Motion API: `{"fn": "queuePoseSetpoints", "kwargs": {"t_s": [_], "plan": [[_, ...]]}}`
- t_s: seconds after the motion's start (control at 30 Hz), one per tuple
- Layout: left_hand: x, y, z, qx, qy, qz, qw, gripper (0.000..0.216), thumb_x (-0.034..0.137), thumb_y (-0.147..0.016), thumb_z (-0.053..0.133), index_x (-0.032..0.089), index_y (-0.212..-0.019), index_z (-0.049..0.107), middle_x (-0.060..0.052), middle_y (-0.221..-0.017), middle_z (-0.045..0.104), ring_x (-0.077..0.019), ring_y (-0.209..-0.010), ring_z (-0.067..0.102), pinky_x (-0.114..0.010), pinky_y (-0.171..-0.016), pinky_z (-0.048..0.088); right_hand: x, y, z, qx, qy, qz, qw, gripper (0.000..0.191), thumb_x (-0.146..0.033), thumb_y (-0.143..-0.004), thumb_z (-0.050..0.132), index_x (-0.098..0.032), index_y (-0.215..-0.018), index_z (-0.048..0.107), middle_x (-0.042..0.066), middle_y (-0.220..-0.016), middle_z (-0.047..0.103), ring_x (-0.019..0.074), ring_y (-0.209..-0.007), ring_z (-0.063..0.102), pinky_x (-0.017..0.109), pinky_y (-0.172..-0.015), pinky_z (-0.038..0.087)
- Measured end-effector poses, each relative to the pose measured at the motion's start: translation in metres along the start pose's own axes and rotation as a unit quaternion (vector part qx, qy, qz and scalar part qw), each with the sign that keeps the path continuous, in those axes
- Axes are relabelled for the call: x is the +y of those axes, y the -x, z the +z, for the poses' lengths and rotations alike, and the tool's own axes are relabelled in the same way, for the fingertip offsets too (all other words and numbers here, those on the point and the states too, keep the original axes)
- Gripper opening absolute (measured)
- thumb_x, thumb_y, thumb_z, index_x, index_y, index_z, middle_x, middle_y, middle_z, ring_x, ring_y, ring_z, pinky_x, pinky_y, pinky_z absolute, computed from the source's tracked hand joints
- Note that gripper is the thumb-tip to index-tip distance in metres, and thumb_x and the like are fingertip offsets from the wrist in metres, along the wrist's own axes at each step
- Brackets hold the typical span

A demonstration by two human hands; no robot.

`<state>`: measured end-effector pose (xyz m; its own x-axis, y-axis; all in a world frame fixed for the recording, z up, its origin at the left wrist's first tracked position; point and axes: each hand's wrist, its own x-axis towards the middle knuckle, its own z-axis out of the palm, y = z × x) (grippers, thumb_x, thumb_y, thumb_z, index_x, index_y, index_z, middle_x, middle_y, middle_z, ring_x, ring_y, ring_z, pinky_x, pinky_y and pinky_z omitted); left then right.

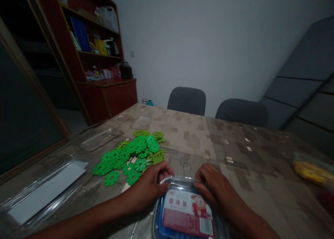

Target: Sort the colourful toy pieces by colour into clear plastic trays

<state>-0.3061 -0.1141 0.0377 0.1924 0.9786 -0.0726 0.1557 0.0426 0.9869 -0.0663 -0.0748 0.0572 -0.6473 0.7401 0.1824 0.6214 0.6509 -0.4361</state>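
A clear plastic box [182, 183] with a red and white label on its lid lies on the table right in front of me; blue pieces show through it. My left hand [150, 183] curls over its far left corner, fingers bent onto the lid's rim. My right hand [211, 185] grips the far right corner the same way. Just beyond my left hand lies a heap of green snowflake-shaped plastic pieces [132, 155], spread flat on the table.
The table [235, 155] has a patterned beige cover. Clear empty trays [52, 183] lie at the left, a small clear lid [141, 122] at the back. A bag of yellow pieces [313, 171] sits at the right edge. Two grey chairs [186, 99] stand behind, a wooden shelf unit [99, 58] at the left.
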Motion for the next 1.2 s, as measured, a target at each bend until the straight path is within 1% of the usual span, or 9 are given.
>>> {"fn": "queuePoseSetpoints", "kwargs": {"t_s": [0.13,0.27,0.37,0.47,0.53,0.7,0.87,1.07,1.2], "plan": [[-0.006,0.002,0.009,-0.003,0.029,-0.011,1.0,0.018,0.021,-0.068,0.063,0.018,-0.083,0.054,0.003,-0.07,0.052,-0.0166,-0.067,0.047,-0.025,-0.058,0.034,-0.012,0.0,0.0,-0.037,-0.006,0.049,0.998,0.02,-0.01,-0.084,0.056,-0.023,-0.078,0.042,0.004,-0.083,0.055,0.022,-0.079,0.053,0.033,-0.069,0.039],[-0.01,0.004,0.016,0.022,0.02,0.003,1.0,0.018,0.018,-0.066,0.062,0.019,-0.08,0.052,0.006,-0.066,0.047,-0.0142,-0.064,0.042,-0.023,-0.056,0.032,-0.025,-0.006,0.006,-0.047,-0.011,0.085,0.995,0.024,-0.019,-0.087,0.06,-0.024,-0.076,0.04,0.004,-0.082,0.053,0.0241,-0.082,0.052,0.034,-0.07,0.037],[-0.014,0.003,0.016,0.028,0.014,-0.002,1.0,0.018,0.016,-0.066,0.062,0.019,-0.081,0.053,0.007,-0.066,0.046,-0.0135,-0.064,0.042,-0.022,-0.055,0.032,-0.027,-0.011,0.014,-0.042,-0.036,0.094,0.994,0.021,-0.017,-0.089,0.062,-0.023,-0.078,0.044,0.004,-0.085,0.055,0.024,-0.085,0.052,0.034,-0.072,0.037],[-0.015,0.001,0.012,0.017,0.031,-0.004,0.999,0.023,0.016,-0.065,0.065,0.018,-0.086,0.054,0.007,-0.069,0.049,-0.0129,-0.067,0.045,-0.021,-0.057,0.035,-0.024,-0.012,0.02,-0.033,-0.076,0.092,0.992,0.018,-0.016,-0.089,0.062,-0.022,-0.082,0.048,0.005,-0.089,0.057,0.0233,-0.087,0.054,0.033,-0.075,0.039],[-0.015,0.0,0.01,-0.003,0.06,-0.013,0.998,0.026,0.018,-0.066,0.069,0.018,-0.086,0.052,0.007,-0.069,0.05,-0.0113,-0.063,0.045,-0.02,-0.054,0.035,-0.02,-0.009,0.021,-0.025,-0.093,0.098,0.991,0.016,-0.016,-0.089,0.062,-0.022,-0.083,0.048,0.005,-0.089,0.057,0.0231,-0.086,0.054,0.033,-0.075,0.039],[-0.021,0.006,0.007,-0.064,0.17,-0.073,0.981,0.044,0.031,-0.065,0.083,0.02,-0.087,0.047,0.007,-0.071,0.056,-0.0066,-0.044,0.045,-0.018,-0.037,0.039,-0.018,-0.004,0.018,-0.031,-0.117,0.118,0.986,0.01,-0.02,-0.088,0.057,-0.022,-0.083,0.048,0.004,-0.087,0.057,0.0219,-0.083,0.053,0.033,-0.072,0.037],[-0.032,0.016,0.012,-0.051,0.264,-0.065,0.961,0.052,0.031,-0.062,0.092,0.019,-0.088,0.048,0.006,-0.071,0.059,-0.007,-0.047,0.052,-0.017,-0.038,0.047,-0.025,-0.012,0.016,-0.055,-0.124,0.16,0.978,0.015,-0.022,-0.077,0.063,-0.023,-0.075,0.048,0.001,-0.076,0.056,0.0204,-0.074,0.052,0.031,-0.066,0.033],[-0.031,0.012,0.014,-0.049,0.259,-0.067,0.962,0.052,0.029,-0.061,0.094,0.018,-0.087,0.05,0.006,-0.069,0.06,-0.0053,-0.046,0.051,-0.014,-0.038,0.046,-0.03,-0.023,0.014,-0.099,-0.188,0.16,0.964,0.01,-0.021,-0.075,0.062,-0.022,-0.074,0.052,-0.002,-0.072,0.055,0.0175,-0.071,0.051,0.029,-0.063,0.034],[-0.036,0.011,0.015,-0.047,0.265,-0.069,0.961,0.055,0.032,-0.058,0.096,0.018,-0.086,0.05,0.005,-0.07,0.062,-0.0067,-0.046,0.052,-0.015,-0.037,0.045,-0.034,-0.029,0.017,-0.108,-0.207,0.174,0.957,0.015,-0.023,-0.073,0.066,-0.022,-0.072,0.052,-0.003,-0.069,0.053,0.0159,-0.068,0.049,0.027,-0.058,0.032]]}}
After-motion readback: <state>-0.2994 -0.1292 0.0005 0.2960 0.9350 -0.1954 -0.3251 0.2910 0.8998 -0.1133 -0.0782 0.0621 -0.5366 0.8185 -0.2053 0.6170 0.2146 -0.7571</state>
